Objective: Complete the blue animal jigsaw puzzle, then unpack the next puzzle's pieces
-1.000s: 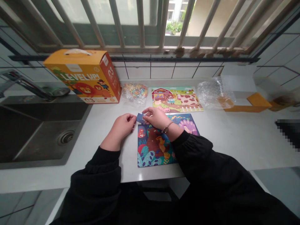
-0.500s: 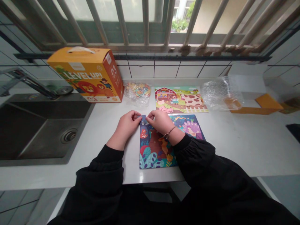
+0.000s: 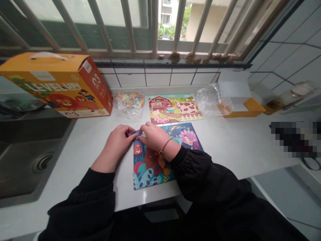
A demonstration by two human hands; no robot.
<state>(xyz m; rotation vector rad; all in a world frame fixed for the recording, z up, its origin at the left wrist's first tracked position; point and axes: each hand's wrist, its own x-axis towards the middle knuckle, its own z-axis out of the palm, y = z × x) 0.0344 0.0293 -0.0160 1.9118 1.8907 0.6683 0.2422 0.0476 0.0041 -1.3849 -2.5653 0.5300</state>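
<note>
A colourful jungle puzzle (image 3: 160,160) with a peacock lies on the white counter (image 3: 233,147) in front of me. My left hand (image 3: 117,142) and my right hand (image 3: 154,137) meet at its top left corner. Both pinch a small blue puzzle piece (image 3: 137,133) with fingers curled, pressing it down at that corner. My right wrist wears a thin bracelet and covers part of the puzzle's middle. Black sleeves cover both forearms.
A finished farm puzzle (image 3: 174,108) lies just behind. A plastic bag of loose pieces (image 3: 128,100) and an orange puzzle box (image 3: 57,85) stand at the back left, crumpled plastic (image 3: 210,98) and an orange tray (image 3: 243,108) at the back right. A sink (image 3: 30,157) is on the left.
Both hands have lowered the blue piece onto the puzzle's top left corner. The view has swung to the right, so the sink and box sit further left.
</note>
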